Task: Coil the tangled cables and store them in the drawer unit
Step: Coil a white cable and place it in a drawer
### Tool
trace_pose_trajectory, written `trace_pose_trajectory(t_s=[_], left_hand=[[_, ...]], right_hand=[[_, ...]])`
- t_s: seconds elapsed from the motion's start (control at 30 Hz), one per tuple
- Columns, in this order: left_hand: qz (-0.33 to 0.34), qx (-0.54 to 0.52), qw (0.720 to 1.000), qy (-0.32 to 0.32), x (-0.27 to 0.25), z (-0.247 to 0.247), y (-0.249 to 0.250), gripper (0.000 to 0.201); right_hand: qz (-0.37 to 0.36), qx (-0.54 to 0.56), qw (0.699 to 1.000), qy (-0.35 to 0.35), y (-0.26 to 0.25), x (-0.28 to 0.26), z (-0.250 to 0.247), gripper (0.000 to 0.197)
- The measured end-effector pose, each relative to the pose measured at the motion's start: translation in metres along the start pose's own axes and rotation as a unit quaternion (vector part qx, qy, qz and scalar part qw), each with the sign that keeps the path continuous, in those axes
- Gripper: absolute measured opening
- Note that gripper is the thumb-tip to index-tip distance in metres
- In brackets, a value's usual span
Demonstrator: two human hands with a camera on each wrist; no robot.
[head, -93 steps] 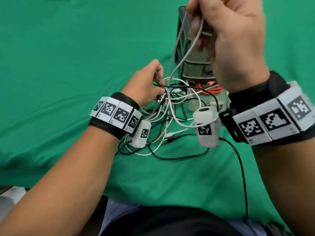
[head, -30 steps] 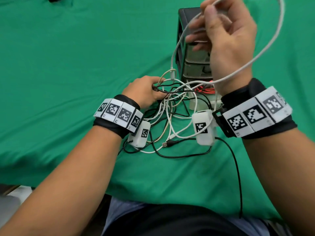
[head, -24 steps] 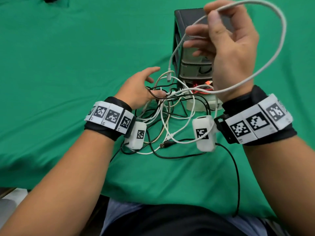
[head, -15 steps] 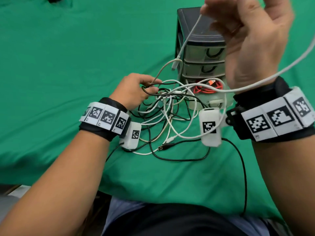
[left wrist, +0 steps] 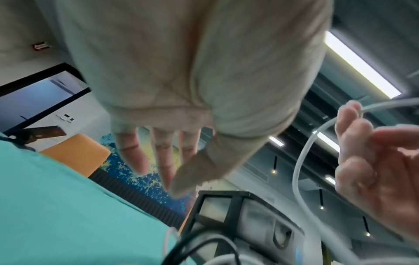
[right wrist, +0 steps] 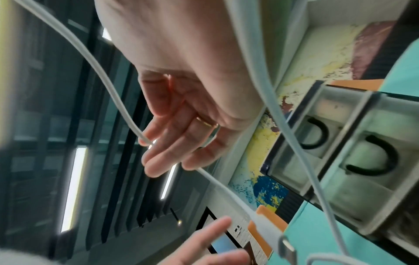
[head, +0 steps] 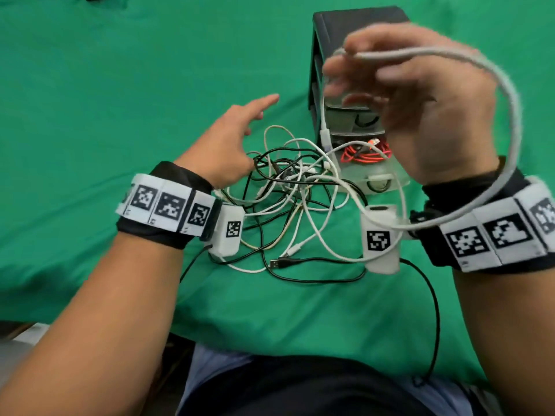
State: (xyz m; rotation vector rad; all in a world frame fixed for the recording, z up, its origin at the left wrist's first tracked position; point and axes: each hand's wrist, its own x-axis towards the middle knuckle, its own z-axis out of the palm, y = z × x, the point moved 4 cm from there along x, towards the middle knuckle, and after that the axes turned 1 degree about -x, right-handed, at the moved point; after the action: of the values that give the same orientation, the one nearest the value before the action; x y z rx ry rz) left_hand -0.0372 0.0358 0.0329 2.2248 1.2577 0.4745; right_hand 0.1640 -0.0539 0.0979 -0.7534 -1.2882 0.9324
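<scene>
My right hand (head: 369,76) is raised in front of the black drawer unit (head: 336,25) and pinches a white cable (head: 507,94). The cable arcs over the hand and runs down past the wrist. Its plug end (head: 324,136) dangles by the drawers. In the right wrist view the white cable (right wrist: 113,86) passes between the fingers (right wrist: 163,161). My left hand (head: 240,130) hovers open, fingers straight, beside the tangle of white and black cables (head: 294,205); it holds nothing (left wrist: 158,157). The bottom drawer (head: 375,175) stands pulled out with a red coiled cable (head: 366,153) inside.
A green cloth (head: 120,85) covers the table. The two upper drawers (right wrist: 353,152) of the unit are pushed in, with black handles. A black lead (head: 432,310) trails off the table's front edge toward my lap.
My left hand has let go of the tangle and spread open, lifting a little. My right hand has swung down in front of the drawer unit, with the white cable looped over it.
</scene>
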Motion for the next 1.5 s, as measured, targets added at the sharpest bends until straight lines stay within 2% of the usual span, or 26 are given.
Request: trace_pose_trajectory(t_s=[0.1, 0.17, 0.3, 0.37, 0.4, 0.5, 0.67, 0.8, 0.93, 1.03, 1.13, 1.2, 1.27, 1.33, 1.43, 1.5], left_hand=[[0.046, -0.047, 0.996, 0.061, -0.003, -0.016, 0.014, 0.09], [0.087, -0.126, 0.986, 0.063, -0.009, -0.02, 0.031, 0.077], [0.15, -0.188, 0.971, -0.008, -0.018, -0.004, 0.063, 0.047], [0.172, -0.2, 0.964, -0.014, -0.018, 0.002, 0.068, 0.015], [0.171, -0.2, 0.965, -0.002, -0.018, 0.003, 0.066, 0.01], [0.138, -0.216, 0.965, 0.049, -0.016, 0.0, 0.053, 0.022], [0.057, -0.182, 0.98, 0.052, -0.01, 0.012, 0.041, 0.019], [0.042, -0.152, 0.985, 0.067, -0.015, 0.029, 0.04, 0.014], [0.035, -0.217, 0.975, 0.018, -0.023, 0.042, 0.04, 0.014], [0.023, -0.234, 0.972, 0.015, -0.025, 0.045, 0.044, 0.014], [0.014, -0.206, 0.978, 0.041, -0.022, 0.042, 0.048, 0.014], [0.009, -0.192, 0.98, 0.054, -0.02, 0.041, 0.052, 0.016], [0.008, -0.177, 0.983, 0.05, -0.019, 0.044, 0.057, 0.019], [0.007, -0.184, 0.982, 0.04, -0.02, 0.05, 0.061, 0.023], [0.006, -0.201, 0.979, 0.032, -0.024, 0.057, 0.063, 0.027], [-0.002, -0.255, 0.967, 0.03, -0.027, 0.059, 0.061, 0.027]], right_hand=[[0.08, 0.038, 0.995, -0.036, 0.01, -0.006, -0.003, 0.041], [0.126, 0.033, 0.99, -0.06, 0.011, -0.008, -0.002, 0.046], [0.102, -0.036, 0.984, -0.139, 0.002, -0.013, 0.003, 0.027], [0.084, -0.076, 0.98, -0.162, -0.003, -0.018, -0.001, 0.023], [0.081, -0.092, 0.978, -0.169, -0.005, -0.02, -0.005, 0.024], [0.084, -0.126, 0.976, -0.154, -0.006, -0.024, -0.024, 0.029], [0.116, -0.224, 0.967, -0.034, 0.008, -0.025, -0.06, 0.029], [0.161, -0.327, 0.931, -0.017, 0.028, -0.039, -0.074, 0.021], [0.2, -0.421, 0.885, -0.021, 0.036, -0.053, -0.085, 0.016], [0.149, -0.482, 0.863, 0.009, 0.013, -0.049, -0.079, 0.018], [0.015, -0.525, 0.85, 0.032, -0.025, -0.04, -0.061, 0.027], [-0.044, -0.522, 0.851, 0.03, -0.04, -0.038, -0.045, 0.028], [-0.066, -0.495, 0.866, 0.009, -0.036, -0.038, -0.027, 0.026], [-0.037, -0.467, 0.883, -0.03, -0.012, -0.041, -0.013, 0.027], [0.04, -0.446, 0.89, -0.082, 0.033, -0.05, -0.004, 0.032], [0.068, -0.409, 0.907, -0.078, 0.051, -0.055, -0.008, 0.029]])
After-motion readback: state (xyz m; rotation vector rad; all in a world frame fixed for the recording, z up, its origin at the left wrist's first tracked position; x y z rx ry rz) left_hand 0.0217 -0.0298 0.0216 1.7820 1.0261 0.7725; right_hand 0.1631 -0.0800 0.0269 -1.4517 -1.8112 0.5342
